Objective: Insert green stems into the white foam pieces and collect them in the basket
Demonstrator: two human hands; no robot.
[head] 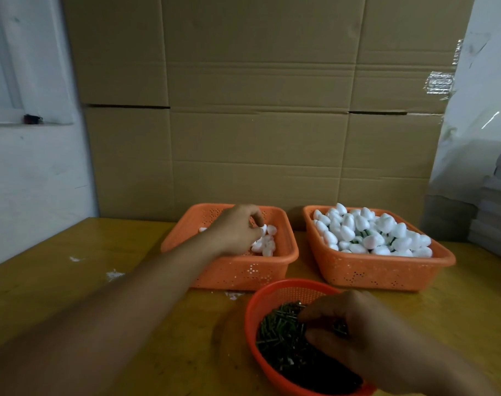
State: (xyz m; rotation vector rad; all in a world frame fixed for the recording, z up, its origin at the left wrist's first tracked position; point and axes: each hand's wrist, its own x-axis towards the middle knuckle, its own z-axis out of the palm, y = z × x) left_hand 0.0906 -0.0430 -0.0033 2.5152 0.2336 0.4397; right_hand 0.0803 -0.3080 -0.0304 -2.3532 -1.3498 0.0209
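Two orange rectangular baskets stand at the back of the yellow table. The left basket [237,270] holds a small heap of plain white foam pieces [267,245]. My left hand [237,230] reaches into it and pinches one foam piece between thumb and fingers. The right basket [386,274] is heaped with foam pieces [372,232] that show green stems among them. In front stands a round orange bowl [286,294] full of short green stems [280,335]. My right hand [355,332] is down in the bowl, fingers curled into the stems; whether it holds one is hidden.
A wall of brown cardboard boxes [260,110] rises right behind the baskets. A grey stack [497,207] stands at the right edge. White foam crumbs [115,274] lie on the table [72,281] to the left.
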